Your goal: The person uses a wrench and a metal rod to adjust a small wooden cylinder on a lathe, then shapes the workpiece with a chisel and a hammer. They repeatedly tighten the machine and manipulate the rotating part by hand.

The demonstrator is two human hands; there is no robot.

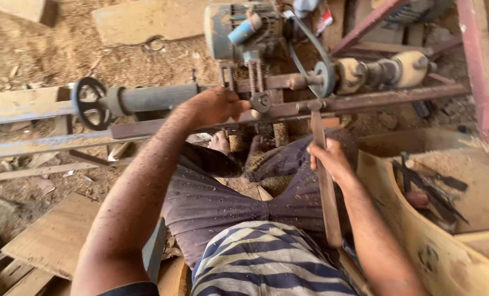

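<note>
Warm, even daylight fills the scene with soft shadows under the lathe [266, 104] and planks, no harsh glare, slight blur on the belt [310, 46], and wide-angle bending toward the edges.

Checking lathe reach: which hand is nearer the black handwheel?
Left. The left hand rests on the rail just right of the black handwheel; the right hand grips the long tool, farther right.

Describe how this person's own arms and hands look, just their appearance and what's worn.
Both forearms are bare and speckled all over with fine pale sawdust. The left hand and right hand wear no gloves, rings or watch. A dark sleeve edge shows on the upper left arm; the right arm shows no sleeve in view.
</note>
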